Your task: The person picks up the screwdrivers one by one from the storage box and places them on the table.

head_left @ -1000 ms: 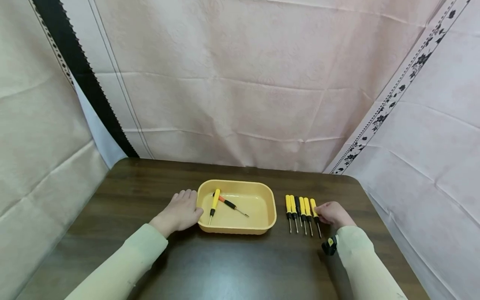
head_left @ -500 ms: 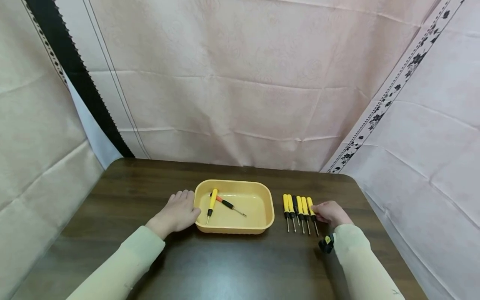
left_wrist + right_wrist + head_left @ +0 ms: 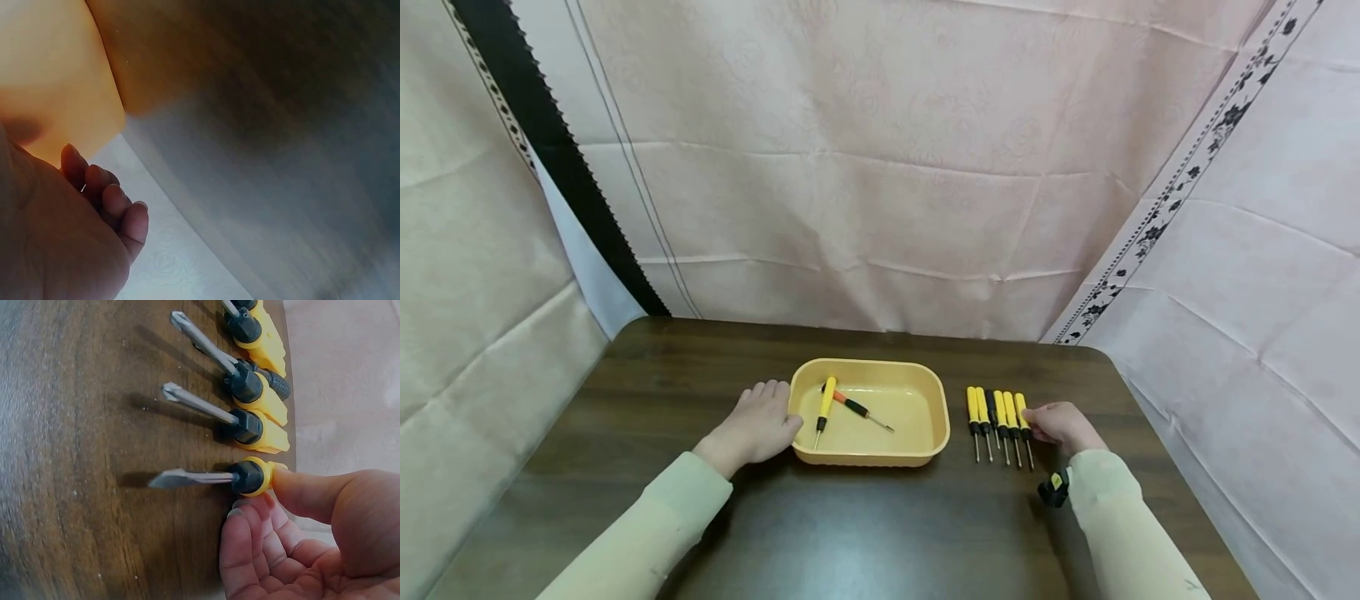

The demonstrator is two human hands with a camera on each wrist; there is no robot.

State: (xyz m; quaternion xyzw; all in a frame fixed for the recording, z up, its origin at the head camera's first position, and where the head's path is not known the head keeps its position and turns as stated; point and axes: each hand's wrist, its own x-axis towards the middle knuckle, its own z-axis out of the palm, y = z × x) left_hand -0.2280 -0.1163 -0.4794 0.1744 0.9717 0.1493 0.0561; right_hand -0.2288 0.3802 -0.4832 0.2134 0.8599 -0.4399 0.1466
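Note:
My right hand [image 3: 1064, 425] pinches the yellow handle of the rightmost screwdriver [image 3: 1022, 412] between thumb and fingers. In the right wrist view, that flat-tipped screwdriver [image 3: 249, 477] lies against the thumb of the hand [image 3: 312, 550]. To its left are several yellow-handled screwdrivers [image 3: 982, 408] and one black-handled one [image 3: 991, 407], side by side. My left hand [image 3: 758, 423] rests against the left side of the yellow tray [image 3: 880, 459], fingers relaxed; the left wrist view shows the hand [image 3: 69, 231] by the tray wall [image 3: 62, 62].
Inside the tray, a yellow-handled screwdriver [image 3: 825, 402] crosses an orange-and-black one [image 3: 853, 406]. The brown table [image 3: 820, 533] has its far edge against a hanging pale cloth [image 3: 850, 208], with more cloth at both sides.
The rightmost screwdriver has turned slightly, its tip shifting left, so it lies closer to parallel with the others. The right hand keeps its pinch; the left hand stays by the tray.

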